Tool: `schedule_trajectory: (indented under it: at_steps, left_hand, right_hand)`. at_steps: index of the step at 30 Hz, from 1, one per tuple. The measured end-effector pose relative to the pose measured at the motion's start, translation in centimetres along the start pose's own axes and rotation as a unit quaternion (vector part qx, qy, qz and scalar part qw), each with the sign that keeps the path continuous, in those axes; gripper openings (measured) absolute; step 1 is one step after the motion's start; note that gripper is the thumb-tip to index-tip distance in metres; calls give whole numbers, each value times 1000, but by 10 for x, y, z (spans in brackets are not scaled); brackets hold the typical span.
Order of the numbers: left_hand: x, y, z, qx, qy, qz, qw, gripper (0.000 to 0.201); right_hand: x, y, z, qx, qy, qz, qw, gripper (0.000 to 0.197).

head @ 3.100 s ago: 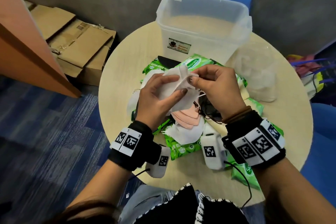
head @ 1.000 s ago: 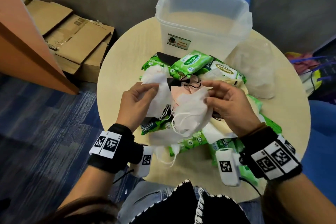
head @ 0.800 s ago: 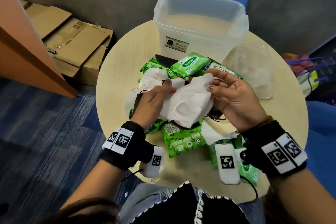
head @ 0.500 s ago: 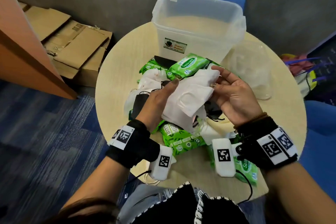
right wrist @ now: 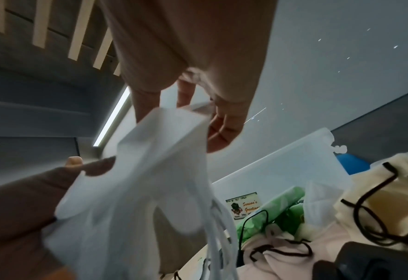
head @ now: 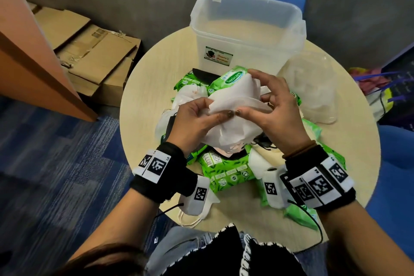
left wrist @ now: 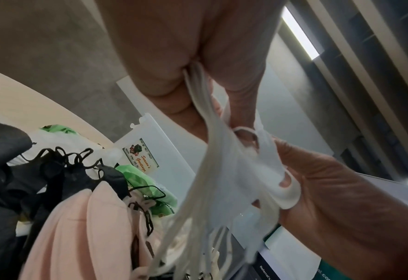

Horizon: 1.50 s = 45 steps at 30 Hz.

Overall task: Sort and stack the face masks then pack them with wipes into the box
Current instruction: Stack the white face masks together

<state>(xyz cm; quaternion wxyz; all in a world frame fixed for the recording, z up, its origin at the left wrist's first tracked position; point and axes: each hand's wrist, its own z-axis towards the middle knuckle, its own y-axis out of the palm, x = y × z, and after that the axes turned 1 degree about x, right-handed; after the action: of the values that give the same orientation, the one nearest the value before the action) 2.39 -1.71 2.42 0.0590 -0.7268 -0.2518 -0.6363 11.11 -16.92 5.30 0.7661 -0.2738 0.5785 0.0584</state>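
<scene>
Align the edges of the white masks (head: 233, 116) and keep the ear loops hanging free before adding more. The left hand (head: 197, 123) and right hand (head: 275, 114) both pinch the bundle, thumbs meeting on top, above the pile at the table (head: 143, 87) centre; the box (head: 246, 36) stands at the far edge.

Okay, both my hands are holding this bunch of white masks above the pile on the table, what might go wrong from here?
1. The ear loops of the white masks dangle over black-looped masks; they may tangle and drag strays up.
2. The left hand and right hand pinch only the edges, so the bunch may splay or slip.
3. The wipes packs lie jumbled before the clear box, so some may get nudged off the round table.
</scene>
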Motion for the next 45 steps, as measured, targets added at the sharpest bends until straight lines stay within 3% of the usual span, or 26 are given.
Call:
schedule_trajectory:
  at_steps: [5,6,9,10,11,12,15,18,26,31,33,35,37,39,41,43,45]
  left_hand:
    - [-1,-1,0,20,1,22,1000,31]
    - [-2,-3,2,22,-23,36,999,39]
    - [-4,-5,4,-9,-149,17,989,105]
    - [-3,-4,4,-24,-164,1,986,117]
    - [-2,-2,3,-32,-156,-10,987,116]
    - [0,1,3,-27,-128,-18,991,103]
    - [2,7,6,23,-35,-38,998,38]
    - [4,5,9,38,24,-34,998,17]
    - [5,-8,11,64,121,51,989,19]
    - [2,-10,14,61,106,34,992,13]
    - [1,-9,15,64,93,27,993,11]
    - [0,-7,15,70,86,29,993,18]
    - [-1,-6,15,67,80,19,994,30]
    - [-2,-6,15,73,77,8,994,39]
    - [-2,-3,12,84,80,-1,993,45]
    - [-3,0,11,95,76,-18,992,37]
    - [-4,2,11,107,66,-35,991,32]
  right_hand:
    - [-5,6,-2,37,30,112,993,57]
    - [-6,6,-2,47,37,129,990,57]
    - [-10,1,-2,50,54,178,981,59]
    - [-10,0,-2,46,58,178,981,60]
    - [-10,0,-2,38,61,172,983,60]
    - [-10,0,-3,29,62,165,984,60]
    - [-4,-2,-4,5,75,157,985,61]
    - [6,-7,-4,12,93,113,989,57]
    - [21,-43,-8,-1,87,4,996,38]
    - [7,-65,-6,-34,98,160,982,10]
    - [2,-70,-4,-36,105,200,974,25]
    - [1,-70,1,32,97,196,975,15]
    - [-5,-66,7,158,64,117,978,11]
    - [-9,-60,12,271,36,68,959,18]
    - [-13,-52,15,296,53,133,944,23]
    - [-24,-37,12,224,114,330,910,27]
    - [-31,-21,9,121,206,526,816,21]
